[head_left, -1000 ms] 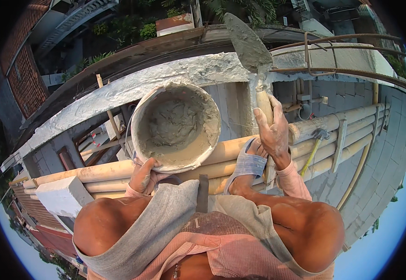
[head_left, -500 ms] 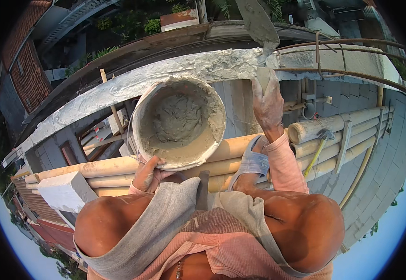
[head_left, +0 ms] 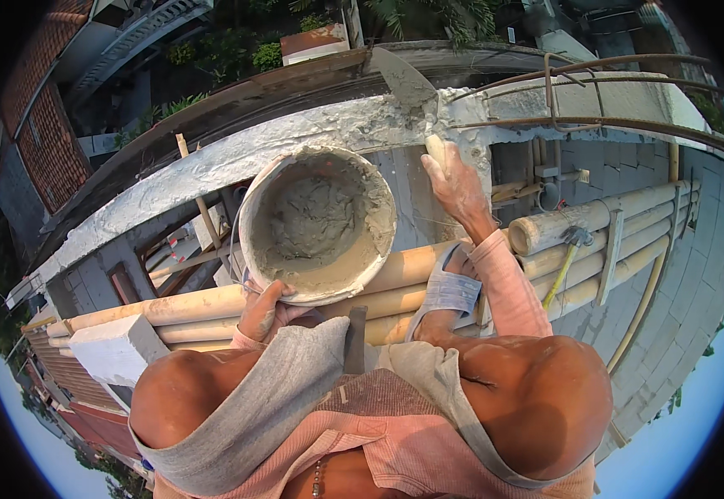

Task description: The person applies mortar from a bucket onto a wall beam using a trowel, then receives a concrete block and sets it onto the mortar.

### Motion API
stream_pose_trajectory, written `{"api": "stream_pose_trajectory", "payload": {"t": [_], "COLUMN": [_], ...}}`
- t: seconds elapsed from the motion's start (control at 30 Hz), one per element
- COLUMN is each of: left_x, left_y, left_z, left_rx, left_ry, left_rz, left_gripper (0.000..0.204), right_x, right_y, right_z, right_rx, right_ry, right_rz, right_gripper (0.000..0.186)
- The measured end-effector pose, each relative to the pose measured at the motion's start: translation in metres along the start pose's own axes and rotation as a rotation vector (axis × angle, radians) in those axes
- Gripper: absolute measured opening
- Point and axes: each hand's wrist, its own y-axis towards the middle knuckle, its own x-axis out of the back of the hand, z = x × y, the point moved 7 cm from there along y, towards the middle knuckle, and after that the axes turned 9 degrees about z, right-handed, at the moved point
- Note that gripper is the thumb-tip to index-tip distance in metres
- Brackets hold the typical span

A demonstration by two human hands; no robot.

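Observation:
My left hand (head_left: 267, 313) grips the near lower rim of a white bucket (head_left: 379, 264), its thumb over the edge. Wet grey mortar (head_left: 316, 218) fills the bottom of the bucket, and its inner wall is smeared. My right hand (head_left: 459, 188) is closed round the pale handle of a trowel (head_left: 408, 81). The pointed blade, coated with mortar, lies over the rough top of a white-grey wall (head_left: 329, 123), just beyond the bucket. Whether the blade touches the wall, I cannot tell.
Rusty rebar with stirrups (head_left: 595, 123) juts over the wall at right. Bamboo poles (head_left: 171, 308) run beneath my sandalled foot (head_left: 449, 291). A hammer with a yellow handle (head_left: 566, 266) rests on the poles at right. A white block (head_left: 112, 345) sits at left. Beyond the wall lies a drop.
My right hand has brought the trowel left and down; its blade has swung from beyond the wall to over the wall top. The bucket has barely shifted in my left hand.

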Motion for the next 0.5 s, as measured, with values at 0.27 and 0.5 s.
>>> {"api": "stream_pose_trajectory", "payload": {"t": [0.27, 0.5], "left_x": [-0.006, 0.000], "left_y": [0.002, -0.002], "left_z": [-0.002, -0.001], "left_rx": [-0.040, -0.038], "left_ry": [-0.057, -0.042], "left_rz": [-0.001, -0.021], "left_gripper": [0.054, 0.055], "right_x": [-0.019, 0.035], "right_y": [-0.005, -0.022], "right_z": [0.012, 0.049], "right_rx": [0.026, 0.313], "right_ry": [-0.036, 0.031], "right_rz": [-0.040, -0.538], "right_gripper": [0.045, 0.049]}}
